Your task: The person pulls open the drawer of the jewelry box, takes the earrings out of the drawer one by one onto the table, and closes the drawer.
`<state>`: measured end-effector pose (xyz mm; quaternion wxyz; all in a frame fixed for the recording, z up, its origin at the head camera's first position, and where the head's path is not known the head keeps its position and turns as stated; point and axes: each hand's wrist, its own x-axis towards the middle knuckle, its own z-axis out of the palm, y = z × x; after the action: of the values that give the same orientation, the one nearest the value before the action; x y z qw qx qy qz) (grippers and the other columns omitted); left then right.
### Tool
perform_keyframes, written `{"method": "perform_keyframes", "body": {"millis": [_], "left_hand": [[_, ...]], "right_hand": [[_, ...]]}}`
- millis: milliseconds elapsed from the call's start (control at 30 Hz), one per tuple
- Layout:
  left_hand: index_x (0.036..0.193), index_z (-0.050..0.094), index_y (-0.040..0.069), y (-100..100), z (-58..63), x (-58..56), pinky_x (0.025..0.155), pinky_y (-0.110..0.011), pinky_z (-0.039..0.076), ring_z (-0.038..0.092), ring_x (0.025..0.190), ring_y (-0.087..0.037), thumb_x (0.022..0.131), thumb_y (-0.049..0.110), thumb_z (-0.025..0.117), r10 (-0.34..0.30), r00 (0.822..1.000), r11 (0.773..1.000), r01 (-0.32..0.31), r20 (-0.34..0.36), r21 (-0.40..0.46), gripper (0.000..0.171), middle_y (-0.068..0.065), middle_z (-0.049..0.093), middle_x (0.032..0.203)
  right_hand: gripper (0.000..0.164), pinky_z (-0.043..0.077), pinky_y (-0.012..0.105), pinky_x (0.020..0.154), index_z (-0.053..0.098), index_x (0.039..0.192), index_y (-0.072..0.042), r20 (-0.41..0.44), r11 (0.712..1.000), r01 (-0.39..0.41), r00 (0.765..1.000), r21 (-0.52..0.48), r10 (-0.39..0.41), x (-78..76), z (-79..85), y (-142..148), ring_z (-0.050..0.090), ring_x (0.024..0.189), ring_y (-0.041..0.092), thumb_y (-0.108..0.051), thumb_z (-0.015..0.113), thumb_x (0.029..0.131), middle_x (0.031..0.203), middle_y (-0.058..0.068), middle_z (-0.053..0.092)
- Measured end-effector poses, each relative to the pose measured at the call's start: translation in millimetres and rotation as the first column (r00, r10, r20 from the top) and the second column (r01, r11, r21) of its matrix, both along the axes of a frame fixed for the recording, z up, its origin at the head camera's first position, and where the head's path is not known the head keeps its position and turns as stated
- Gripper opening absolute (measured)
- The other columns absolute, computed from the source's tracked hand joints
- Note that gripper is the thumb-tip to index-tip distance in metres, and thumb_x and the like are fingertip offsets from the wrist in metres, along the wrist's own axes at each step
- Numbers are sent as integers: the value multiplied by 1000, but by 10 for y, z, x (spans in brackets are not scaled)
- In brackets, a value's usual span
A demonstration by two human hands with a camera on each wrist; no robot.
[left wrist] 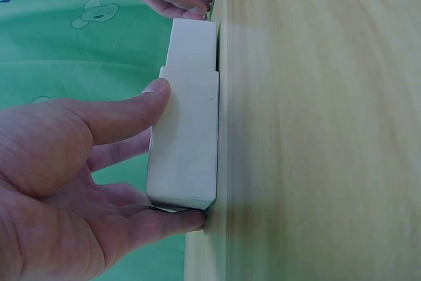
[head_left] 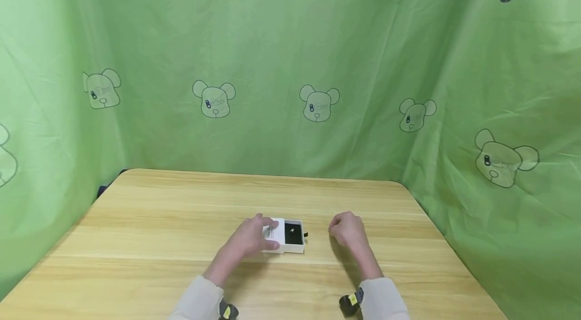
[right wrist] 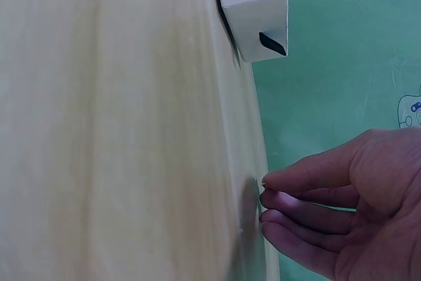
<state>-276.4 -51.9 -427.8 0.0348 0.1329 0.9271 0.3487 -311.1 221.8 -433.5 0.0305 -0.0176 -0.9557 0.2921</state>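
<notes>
A small white drawer-style jewellery box [head_left: 294,248] lies on the table, its tray slid partly out to the right. Black padding [head_left: 293,239] in the tray bears a small star-shaped piece [head_left: 292,230], and a black pull tab [right wrist: 273,44] sticks out of the tray's end. My left hand [head_left: 249,235] grips the box's outer sleeve [left wrist: 187,136], thumb on the near side and fingers around the far side and end. To the right of the box, my right hand [head_left: 348,229] has thumb and index fingertips together near the tabletop, pinching a tiny shiny piece [right wrist: 264,185], mostly hidden.
The wooden table [head_left: 181,209] extends around both hands. A green curtain [head_left: 272,143] with bear-face prints hangs behind it and along both sides.
</notes>
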Motion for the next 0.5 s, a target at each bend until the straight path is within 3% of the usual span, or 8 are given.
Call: {"method": "perform_keyframes", "body": {"millis": [500], "left_hand": [[131, 67, 12, 0, -24, -18, 107, -65, 45, 52, 128, -50, 79, 28, 86, -5, 1000, 1000, 5, -13, -4, 58, -25, 56, 141]], "right_hand": [[13, 51, 33, 64, 75, 84, -3, 10, 1000, -2, 1000, 0, 2, 11, 16, -17, 59, 75, 23, 1, 63, 80, 82, 6, 71]]}}
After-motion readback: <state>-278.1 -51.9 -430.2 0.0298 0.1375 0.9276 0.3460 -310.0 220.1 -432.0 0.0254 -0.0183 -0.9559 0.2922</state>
